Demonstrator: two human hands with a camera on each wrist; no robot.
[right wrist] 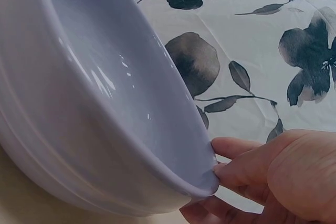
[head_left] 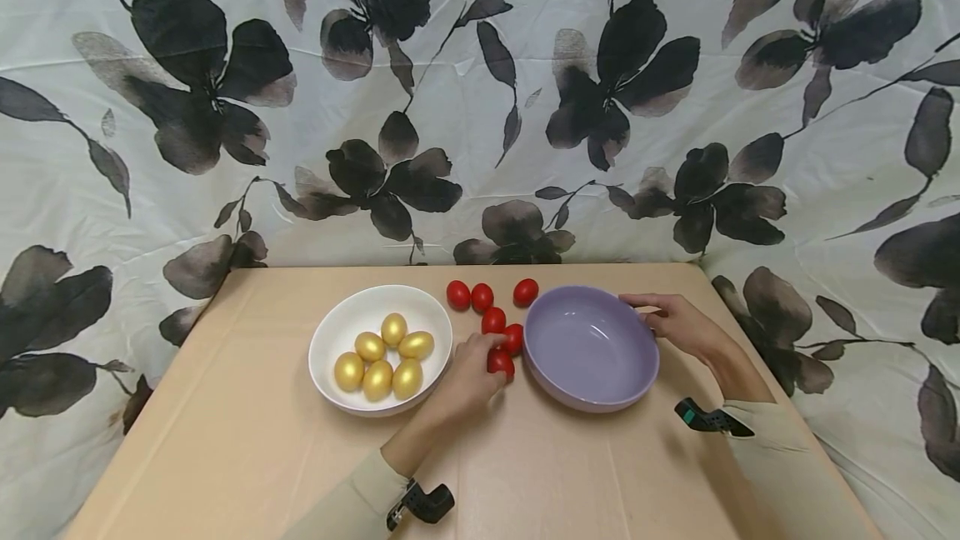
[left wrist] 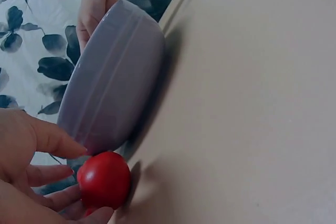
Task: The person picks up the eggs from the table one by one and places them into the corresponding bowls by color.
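Left hand at the red pieces, right hand on the purple bowl

From where I stand, left to right: white bowl (head_left: 330, 330) on the table (head_left: 225, 440), probably rigid and breakable, best lifted by the rim; round, pale, glossy. Six golden pieces (head_left: 378, 380) inside, likely light and slick; egg-shaped, shiny.

Next, left hand (head_left: 467, 373), fingers around the nearest red piece (head_left: 500, 363); can't tell whether they grip it or only touch. That piece lies on the table between the bowls, near the purple one. Should be light, smooth, inclined to roll; firm or soft, unclear. Take it across its sides, thumb opposite fingers. Bright red, rounded, glossy. More red pieces (head_left: 493, 320) beyond, same look, loosely scattered.

Then purple bowl (head_left: 588, 348): likely stiff, heavier, slippery glaze; hold at the rim. Lavender, shiny, ridged outside. Far right, right hand (head_left: 678, 325) pinches its rim, other fingers below.
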